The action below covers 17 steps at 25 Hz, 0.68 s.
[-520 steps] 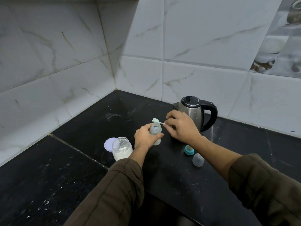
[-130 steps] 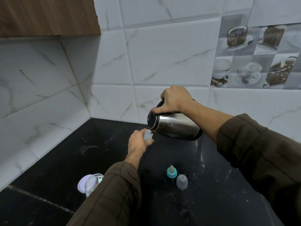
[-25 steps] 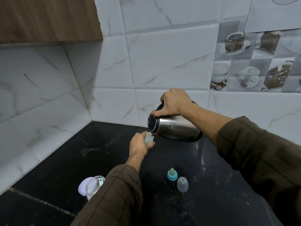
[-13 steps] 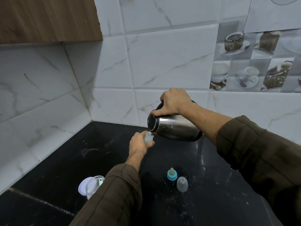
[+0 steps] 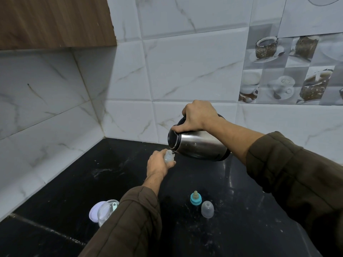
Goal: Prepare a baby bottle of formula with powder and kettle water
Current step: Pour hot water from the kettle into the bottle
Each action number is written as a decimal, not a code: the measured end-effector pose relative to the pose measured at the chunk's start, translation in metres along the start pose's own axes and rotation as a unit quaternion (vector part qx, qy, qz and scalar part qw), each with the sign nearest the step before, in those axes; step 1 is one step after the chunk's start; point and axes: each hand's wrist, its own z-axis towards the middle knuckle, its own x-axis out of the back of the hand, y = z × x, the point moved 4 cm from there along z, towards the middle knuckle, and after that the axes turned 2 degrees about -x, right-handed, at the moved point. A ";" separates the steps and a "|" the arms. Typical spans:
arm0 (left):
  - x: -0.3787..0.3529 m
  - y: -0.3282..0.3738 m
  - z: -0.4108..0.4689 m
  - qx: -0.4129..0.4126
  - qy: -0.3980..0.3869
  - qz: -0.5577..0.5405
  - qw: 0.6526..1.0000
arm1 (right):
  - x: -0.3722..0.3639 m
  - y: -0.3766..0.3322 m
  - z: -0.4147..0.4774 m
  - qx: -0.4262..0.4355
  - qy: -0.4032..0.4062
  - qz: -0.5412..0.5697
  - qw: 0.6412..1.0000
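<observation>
My left hand (image 5: 157, 165) grips a small translucent baby bottle (image 5: 168, 157), held upright just above the black counter (image 5: 232, 229). My right hand (image 5: 198, 115) holds the black handle of a steel kettle (image 5: 198, 146), tipped far over to the left. The kettle's spout touches the bottle's open neck. The teal ring with its teat (image 5: 195, 198) and the clear cap (image 5: 207, 209) stand on the counter below the kettle. A powder jar (image 5: 104, 213) with a scoop in it sits at the lower left, partly behind my left sleeve.
A white lid (image 5: 93, 213) lies against the jar. White marble tile walls close the corner at the left and back. A wooden cabinet (image 5: 55, 21) hangs at the top left. Powder specks dot the counter.
Hardly anything differs in the last second: the kettle stays tipped at the bottle's neck. Long before, my right hand held a scoop over the bottle and the kettle stood on the counter.
</observation>
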 end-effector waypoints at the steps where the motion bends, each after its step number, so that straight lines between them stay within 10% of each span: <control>1: 0.000 0.000 0.000 0.002 -0.001 0.001 1.000 | 0.000 0.000 0.000 0.000 -0.001 0.001 1.000; 17: -0.002 -0.001 0.007 0.004 -0.003 0.001 1.000 | -0.001 0.003 0.003 -0.001 0.012 0.009 1.000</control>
